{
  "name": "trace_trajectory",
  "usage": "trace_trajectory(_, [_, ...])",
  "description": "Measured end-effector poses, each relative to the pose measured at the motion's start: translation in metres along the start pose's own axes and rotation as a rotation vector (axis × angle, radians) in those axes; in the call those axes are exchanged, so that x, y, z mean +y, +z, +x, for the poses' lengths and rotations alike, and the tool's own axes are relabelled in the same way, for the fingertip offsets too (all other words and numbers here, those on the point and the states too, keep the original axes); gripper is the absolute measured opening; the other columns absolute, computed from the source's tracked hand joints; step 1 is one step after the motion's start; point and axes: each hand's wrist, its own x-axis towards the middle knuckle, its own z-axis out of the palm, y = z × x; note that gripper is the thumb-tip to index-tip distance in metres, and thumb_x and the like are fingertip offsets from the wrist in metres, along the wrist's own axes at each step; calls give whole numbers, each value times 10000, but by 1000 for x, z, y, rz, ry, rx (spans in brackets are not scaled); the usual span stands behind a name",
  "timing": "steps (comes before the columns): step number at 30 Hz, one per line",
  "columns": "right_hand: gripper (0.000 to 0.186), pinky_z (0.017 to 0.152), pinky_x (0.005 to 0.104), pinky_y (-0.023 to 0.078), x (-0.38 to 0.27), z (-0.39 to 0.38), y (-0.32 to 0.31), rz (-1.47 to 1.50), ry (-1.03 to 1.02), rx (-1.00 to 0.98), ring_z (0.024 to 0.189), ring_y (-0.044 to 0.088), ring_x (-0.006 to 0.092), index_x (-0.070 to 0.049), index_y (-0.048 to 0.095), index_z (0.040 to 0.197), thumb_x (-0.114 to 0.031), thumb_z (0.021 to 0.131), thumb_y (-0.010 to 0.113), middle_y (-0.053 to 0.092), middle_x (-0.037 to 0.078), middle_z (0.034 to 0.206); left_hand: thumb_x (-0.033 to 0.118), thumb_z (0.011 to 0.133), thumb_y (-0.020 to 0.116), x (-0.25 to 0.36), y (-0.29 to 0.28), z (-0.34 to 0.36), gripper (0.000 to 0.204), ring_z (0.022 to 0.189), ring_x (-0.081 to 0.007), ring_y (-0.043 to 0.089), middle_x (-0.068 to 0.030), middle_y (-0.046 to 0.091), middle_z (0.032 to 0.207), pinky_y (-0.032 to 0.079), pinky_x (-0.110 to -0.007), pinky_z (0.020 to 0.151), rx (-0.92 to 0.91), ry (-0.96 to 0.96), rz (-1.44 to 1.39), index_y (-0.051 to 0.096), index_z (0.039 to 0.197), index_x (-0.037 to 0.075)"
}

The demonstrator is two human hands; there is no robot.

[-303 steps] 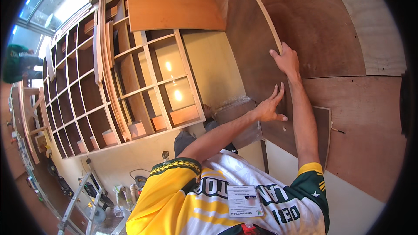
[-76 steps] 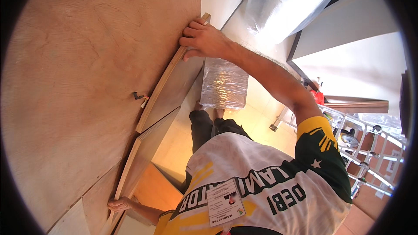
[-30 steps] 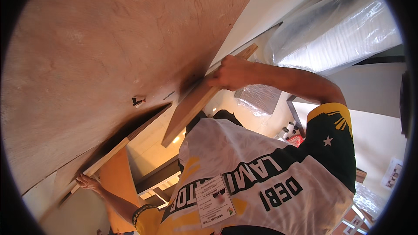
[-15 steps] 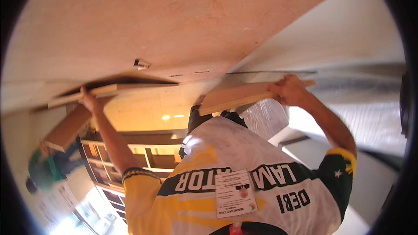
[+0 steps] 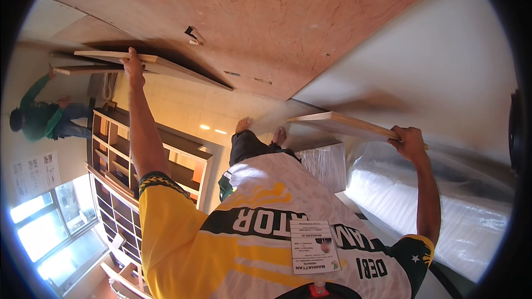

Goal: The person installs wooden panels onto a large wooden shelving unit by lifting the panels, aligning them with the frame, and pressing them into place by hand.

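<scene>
My left hand (image 5: 133,67) is raised at the left, closed on the edge of a plywood board (image 5: 172,68), which lies against a large plywood surface (image 5: 288,11). At the right, my right hand (image 5: 408,143) grips the far end of a second board (image 5: 349,123), tilted beside a pale surface (image 5: 421,50). Below this board, my bare feet (image 5: 243,124) show between the raised arms. A small dark cutout (image 5: 190,35) with a short piece in it sits in the plywood surface.
A co-worker in green (image 5: 39,116) reaches to another board (image 5: 80,70) at the left. Beyond are gridded wooden cabinet frames (image 5: 111,143) and a window (image 5: 39,235). A wrapped block (image 5: 324,166) and a long plastic-covered bundle (image 5: 432,210) occupy the right.
My view has swung round, bringing the co-worker, cabinets and window into sight. My left hand is higher in view; the board in my right hand has shifted rightward. Both hands keep gripping boards.
</scene>
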Motion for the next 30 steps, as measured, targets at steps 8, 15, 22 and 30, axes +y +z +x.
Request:
trace_trajectory(8, [353,712,482,521,28,19,-24,-45,238,60,752,683,395,-89,696,998,-264,746,871,703,150,775,555,1009,565,7,-21,-18,830,1100,-310,636,-177,551,1373,573,-425,947,-78,-2,32,294,1568,4])
trace_trajectory(15, [349,795,479,538,37,27,-11,-100,260,304,891,697,388,-82,707,1092,-243,808,831,736,161,959,517,1004,612,15,-42,-34,786,1322,-388,546,-193,468,1524,516,-442,1043,-212,-35,-4,375,1538,-8])
trace_trajectory(22, [207,807,430,554,-59,34,27,-196,126,876,909,709,323,-101,718,1080,-162,889,769,735,101,1025,494,939,721,-5,-72,-22,876,1282,-340,595,-200,583,1417,521,-416,1025,-190,89,80,398,1513,-84])
trace_trajectory(30, [456,870,419,564,-397,211,68,891,-276,448,1041,687,336,-35,635,1282,-181,879,790,690,170,1175,551,805,817,-34,-87,44,977,1379,-413,479,-325,395,1550,407,-457,1120,148,694,250,458,1506,-28])
